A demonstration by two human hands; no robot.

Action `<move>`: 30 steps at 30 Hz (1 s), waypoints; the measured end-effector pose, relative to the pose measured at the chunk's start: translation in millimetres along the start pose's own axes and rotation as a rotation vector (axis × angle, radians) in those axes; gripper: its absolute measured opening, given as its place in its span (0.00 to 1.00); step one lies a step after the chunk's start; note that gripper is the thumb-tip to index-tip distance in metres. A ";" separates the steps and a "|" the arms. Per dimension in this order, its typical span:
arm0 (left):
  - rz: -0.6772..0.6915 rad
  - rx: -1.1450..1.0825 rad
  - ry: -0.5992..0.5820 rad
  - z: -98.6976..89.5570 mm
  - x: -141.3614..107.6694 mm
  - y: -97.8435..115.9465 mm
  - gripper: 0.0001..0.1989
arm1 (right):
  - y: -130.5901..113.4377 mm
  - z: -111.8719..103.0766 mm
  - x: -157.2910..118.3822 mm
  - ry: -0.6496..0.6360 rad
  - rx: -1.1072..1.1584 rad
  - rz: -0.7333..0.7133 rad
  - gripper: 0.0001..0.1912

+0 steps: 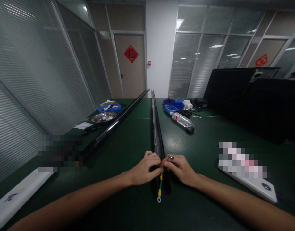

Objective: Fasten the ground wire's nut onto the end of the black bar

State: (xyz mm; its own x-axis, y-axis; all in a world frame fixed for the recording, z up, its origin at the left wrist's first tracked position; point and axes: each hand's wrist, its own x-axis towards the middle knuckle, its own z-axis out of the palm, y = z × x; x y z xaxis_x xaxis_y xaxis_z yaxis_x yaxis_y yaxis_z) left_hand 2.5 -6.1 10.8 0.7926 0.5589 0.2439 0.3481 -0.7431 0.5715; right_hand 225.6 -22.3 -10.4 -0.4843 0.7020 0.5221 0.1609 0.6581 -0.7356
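Note:
A long dark metal channel runs away from me across the green table. At its near end, my left hand and my right hand meet with their fingertips pinched close together. From between them a short green-and-yellow ground wire hangs toward me, ending in a ring terminal. The other end of the wire lies under my fingers, so what exactly each hand grips there is partly hidden. A ring sits on a finger of my right hand.
Another long dark channel lies at left. Behind it are a metal bowl and a blue basket. At right are blue trays, a plastic bottle, a white device and black panels. Another white device lies near left.

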 end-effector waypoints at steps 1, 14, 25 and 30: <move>0.001 -0.003 -0.003 -0.2 0.2 0.2 0.10 | -0.2 0.0 0.2 0.000 0.002 -0.001 0.17; 0.004 0.013 -0.004 0.8 -1.7 -2.9 0.10 | 2.8 -0.2 -1.6 0.004 -0.043 -0.033 0.19; 0.012 0.011 -0.011 -0.6 -0.7 -0.6 0.10 | 1.8 0.8 -1.5 -0.015 0.004 -0.009 0.15; 0.012 0.006 -0.012 -1.8 -1.0 0.8 0.09 | 0.1 -0.4 -0.7 -0.010 -0.010 -0.032 0.16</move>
State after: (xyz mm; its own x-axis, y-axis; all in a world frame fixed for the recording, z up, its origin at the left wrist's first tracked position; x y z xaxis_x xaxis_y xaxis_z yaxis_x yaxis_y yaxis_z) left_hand 1.1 -6.6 12.3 0.8025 0.5457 0.2412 0.3418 -0.7519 0.5638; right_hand 226.3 -22.6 -10.7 -0.4975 0.6781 0.5410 0.1540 0.6828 -0.7142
